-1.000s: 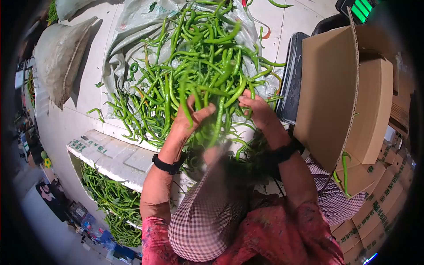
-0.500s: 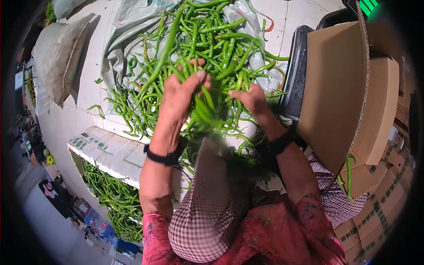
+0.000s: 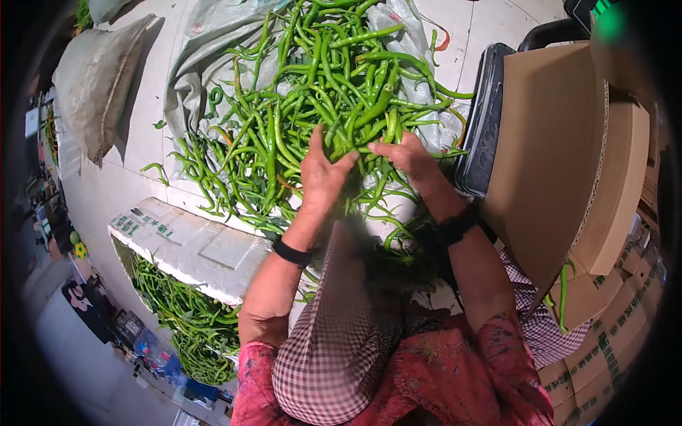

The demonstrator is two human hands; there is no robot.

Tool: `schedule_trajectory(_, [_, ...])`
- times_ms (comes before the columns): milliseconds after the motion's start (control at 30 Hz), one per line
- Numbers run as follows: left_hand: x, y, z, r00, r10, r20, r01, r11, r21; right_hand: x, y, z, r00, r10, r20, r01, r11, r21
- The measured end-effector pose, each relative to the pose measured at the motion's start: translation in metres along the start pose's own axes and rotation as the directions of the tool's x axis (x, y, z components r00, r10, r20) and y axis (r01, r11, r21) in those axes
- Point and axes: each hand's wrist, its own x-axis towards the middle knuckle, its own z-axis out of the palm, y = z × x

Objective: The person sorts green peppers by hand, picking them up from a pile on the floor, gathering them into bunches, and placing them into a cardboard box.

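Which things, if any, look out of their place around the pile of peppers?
One stray pepper lies alone on the floor, left of the pile. A long pepper lies on cardboard at right, oddly apart from the others.

The left hand (image 3: 324, 176) is now nearer the right hand (image 3: 413, 160), fingers spread at the green peppers (image 3: 271, 145) instead of pinching several.
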Motion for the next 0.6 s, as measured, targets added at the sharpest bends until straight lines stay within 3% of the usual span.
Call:
schedule_trajectory(33, [0.004,0.003,0.000,1.000,0.001,0.000,-0.001,1.000,0.001,-0.001,-0.001,0.001,1.000,0.003,0.028,-0.005,0.998,0.056])
schedule_trajectory(100, [0.014,0.007,0.000,1.000,-0.012,0.014,0.011,0.999,0.053,-0.004,-0.002,0.002,0.999,-0.032,0.006,0.032,0.999,-0.029])
schedule_trajectory(133, [0.014,0.018,-0.003,0.993,-0.080,0.090,0.082,0.996,-0.025,-0.008,-0.010,0.004,0.999,-0.053,-0.012,0.050,0.983,-0.174])
schedule_trajectory(200, [0.016,0.015,0.003,0.993,-0.028,0.116,0.033,0.998,-0.045,0.000,-0.005,-0.004,0.993,-0.105,-0.051,0.079,0.929,-0.363])
schedule_trajectory(300, [0.018,-0.004,0.005,0.991,0.029,0.130,-0.031,0.999,0.017,0.007,-0.004,-0.005,0.984,-0.177,0.029,0.179,0.956,-0.233])
schedule_trajectory(333, [0.020,0.014,-0.002,0.963,-0.105,0.249,0.160,0.964,-0.212,-0.004,-0.023,0.000,0.991,-0.128,0.049,0.136,0.959,-0.250])
schedule_trajectory(367, [0.022,0.030,-0.008,0.898,-0.196,0.394,0.360,0.842,-0.402,-0.008,-0.030,-0.001,0.991,-0.131,0.042,0.137,0.956,-0.259])
schedule_trajectory(433, [0.015,0.040,-0.017,0.897,-0.167,0.409,0.339,0.853,-0.396,-0.013,-0.035,0.002,0.990,-0.119,0.073,0.128,0.983,-0.132])
schedule_trajectory(467, [0.009,0.042,-0.017,0.933,-0.153,0.327,0.301,0.829,-0.472,-0.015,-0.036,0.004,0.989,-0.143,-0.038,0.129,0.959,-0.254])
schedule_trajectory(500, [0.007,0.044,-0.018,0.960,-0.141,0.244,0.255,0.802,-0.541,-0.015,-0.040,0.006,0.988,-0.150,-0.035,0.137,0.959,-0.250])
schedule_trajectory(567, [0.005,0.049,-0.019,0.948,-0.193,0.254,0.312,0.732,-0.606,-0.023,-0.054,0.003,0.998,-0.063,0.013,0.064,0.996,-0.063])
schedule_trajectory(600, [0.002,0.053,-0.019,0.929,-0.174,0.327,0.356,0.666,-0.656,-0.034,-0.062,-0.001,0.992,-0.127,0.010,0.126,0.974,-0.189])
